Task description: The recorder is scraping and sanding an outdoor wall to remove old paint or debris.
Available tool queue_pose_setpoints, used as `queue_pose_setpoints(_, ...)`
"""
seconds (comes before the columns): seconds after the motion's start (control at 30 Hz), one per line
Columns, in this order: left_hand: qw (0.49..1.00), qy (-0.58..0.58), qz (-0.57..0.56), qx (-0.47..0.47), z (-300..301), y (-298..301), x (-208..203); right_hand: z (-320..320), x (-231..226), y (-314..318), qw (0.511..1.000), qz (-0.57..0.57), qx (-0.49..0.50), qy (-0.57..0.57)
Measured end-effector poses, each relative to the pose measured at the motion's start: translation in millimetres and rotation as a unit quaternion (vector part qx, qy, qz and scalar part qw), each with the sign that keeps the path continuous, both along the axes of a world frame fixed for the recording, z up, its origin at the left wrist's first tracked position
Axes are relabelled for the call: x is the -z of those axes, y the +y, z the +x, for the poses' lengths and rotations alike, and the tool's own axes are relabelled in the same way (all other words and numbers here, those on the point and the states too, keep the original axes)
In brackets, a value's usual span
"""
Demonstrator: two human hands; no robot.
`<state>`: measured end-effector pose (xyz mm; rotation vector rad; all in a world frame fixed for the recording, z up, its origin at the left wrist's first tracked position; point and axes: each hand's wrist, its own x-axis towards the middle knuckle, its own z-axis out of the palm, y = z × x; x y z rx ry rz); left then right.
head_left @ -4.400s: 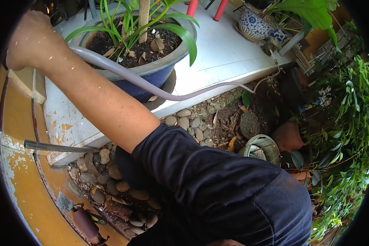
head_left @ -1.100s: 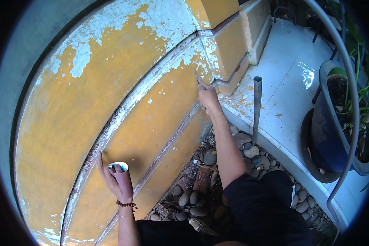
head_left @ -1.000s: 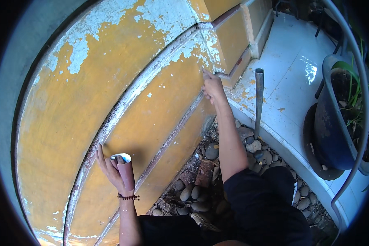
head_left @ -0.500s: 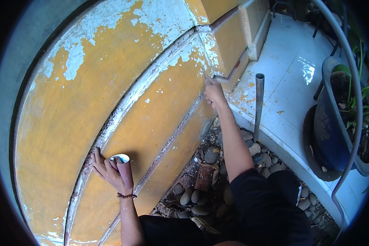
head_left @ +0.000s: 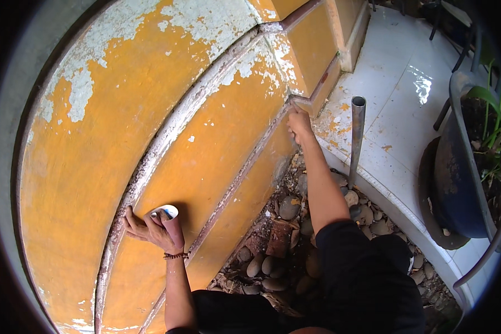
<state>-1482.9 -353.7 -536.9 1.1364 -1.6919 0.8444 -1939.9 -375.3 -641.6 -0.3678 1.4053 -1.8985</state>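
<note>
My left hand [head_left: 150, 229] rests its fingertips on the long worn ledge [head_left: 129, 195] that curves across the yellow wall. Under its thumb is a rolled sheet of sandpaper [head_left: 174, 229], reddish brown outside and white inside. Farther up and to the right, my right hand [head_left: 299, 124] has its fingers curled, with one finger reaching to the corner of the lower trim strip [head_left: 256, 151]. Whatever those curled fingers hold, if anything, is hidden. Around both hands the wall's yellow paint [head_left: 217, 161] is scuffed, with bare whitish patches [head_left: 81, 92] higher up.
A metal pipe [head_left: 357, 133] stands upright just right of my right forearm. Beyond it runs a white tiled ledge [head_left: 389, 119] scattered with paint flakes. Stones [head_left: 289, 207] and a broken brick [head_left: 278, 239] lie below. A large dark blue plant pot [head_left: 456, 178] stands at the right.
My right hand has shifted from the panel beside the wall corner onto the lower strip's corner. The left hand keeps its place on the ledge with the sandpaper. The view has tilted slightly.
</note>
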Motion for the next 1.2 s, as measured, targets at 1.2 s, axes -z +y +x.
queue_pose_setpoints(1.2, 0.994, -0.062, -0.085, -0.034, 10.6, 2.1, -6.3, 66.8, 39.9, -40.5, 0.943, -0.165, 0.048, -0.283)
